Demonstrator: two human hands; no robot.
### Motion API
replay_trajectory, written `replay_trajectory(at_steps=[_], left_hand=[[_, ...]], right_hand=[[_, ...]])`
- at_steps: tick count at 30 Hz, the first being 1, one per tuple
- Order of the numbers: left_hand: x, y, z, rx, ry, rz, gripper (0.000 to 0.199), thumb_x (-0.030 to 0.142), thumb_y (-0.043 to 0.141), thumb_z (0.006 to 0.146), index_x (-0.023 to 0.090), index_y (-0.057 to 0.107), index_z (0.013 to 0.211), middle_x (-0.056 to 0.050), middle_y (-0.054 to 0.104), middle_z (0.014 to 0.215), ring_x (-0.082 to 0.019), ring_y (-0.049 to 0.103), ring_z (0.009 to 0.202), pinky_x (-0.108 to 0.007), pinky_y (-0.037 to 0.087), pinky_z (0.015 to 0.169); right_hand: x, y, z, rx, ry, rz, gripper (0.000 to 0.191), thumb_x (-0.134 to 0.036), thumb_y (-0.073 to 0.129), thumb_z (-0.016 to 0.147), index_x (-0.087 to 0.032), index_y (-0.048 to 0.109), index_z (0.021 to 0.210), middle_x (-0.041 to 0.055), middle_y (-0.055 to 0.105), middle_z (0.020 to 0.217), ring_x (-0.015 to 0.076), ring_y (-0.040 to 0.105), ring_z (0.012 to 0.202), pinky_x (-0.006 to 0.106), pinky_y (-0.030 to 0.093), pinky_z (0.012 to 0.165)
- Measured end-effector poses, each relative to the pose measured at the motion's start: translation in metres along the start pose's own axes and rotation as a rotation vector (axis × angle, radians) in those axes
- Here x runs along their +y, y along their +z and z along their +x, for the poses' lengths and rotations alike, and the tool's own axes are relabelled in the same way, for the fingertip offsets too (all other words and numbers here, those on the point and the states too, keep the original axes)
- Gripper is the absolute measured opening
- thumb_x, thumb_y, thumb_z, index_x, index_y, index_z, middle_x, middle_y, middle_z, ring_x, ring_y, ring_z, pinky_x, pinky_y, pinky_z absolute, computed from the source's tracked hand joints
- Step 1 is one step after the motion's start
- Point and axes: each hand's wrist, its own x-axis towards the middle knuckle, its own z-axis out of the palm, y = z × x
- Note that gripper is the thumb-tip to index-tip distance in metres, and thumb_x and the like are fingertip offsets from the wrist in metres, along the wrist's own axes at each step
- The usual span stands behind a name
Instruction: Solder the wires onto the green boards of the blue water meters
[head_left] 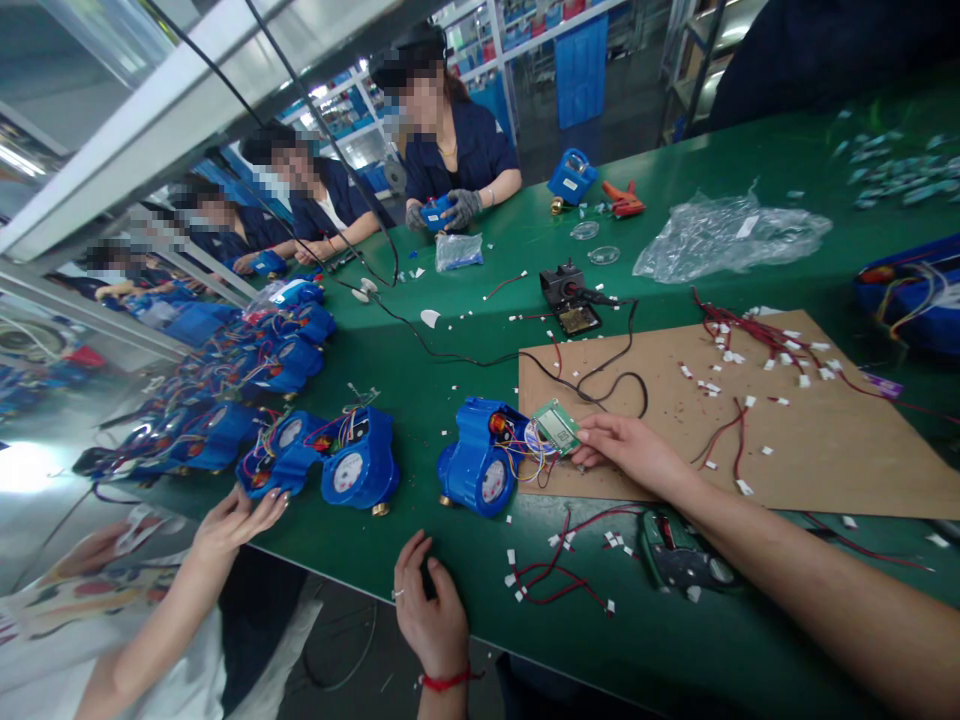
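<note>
My right hand (611, 447) pinches the edge of a small green circuit board with a grey display (556, 428). Coloured wires run from that board into a blue water meter (484, 460), which stands just left of it with its round dial facing up. Near the table's front edge is my left hand (433, 605), with a red string at the wrist. It holds nothing; its fingers are loosely bent and its thumb is apart. Another blue meter (365, 465) stands further left, beside one that a co-worker's hand (244, 515) touches.
Red-black wires with white plugs (780, 345) lie on a cardboard sheet (637, 385). More such wires lie by a green-black tool (682, 555). A soldering-iron stand (566, 290) and a clear plastic bag (731, 235) are behind. Rows of meters (225, 430) and co-workers are at left.
</note>
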Motion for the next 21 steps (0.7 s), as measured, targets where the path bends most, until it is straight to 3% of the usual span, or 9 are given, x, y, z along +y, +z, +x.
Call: replay_trajectory(at_steps=[21], left_hand=[[-0.0005, -0.0004, 0.0002, -0.007, -0.001, -0.015, 0.019, 0.019, 0.043, 0.087, 0.015, 0.059, 0.098, -0.012, 0.062, 0.110, -0.022, 0.057, 0.103, -0.039, 0.044, 0.087]], right_hand=[[-0.0041, 0.0012, -0.0023, 0.001, 0.008, -0.003, 0.023, -0.041, 0.058, 0.083, -0.018, 0.061, 0.088, 0.0059, 0.070, 0.081, 0.0141, 0.067, 0.073, 0.030, 0.055, 0.072]])
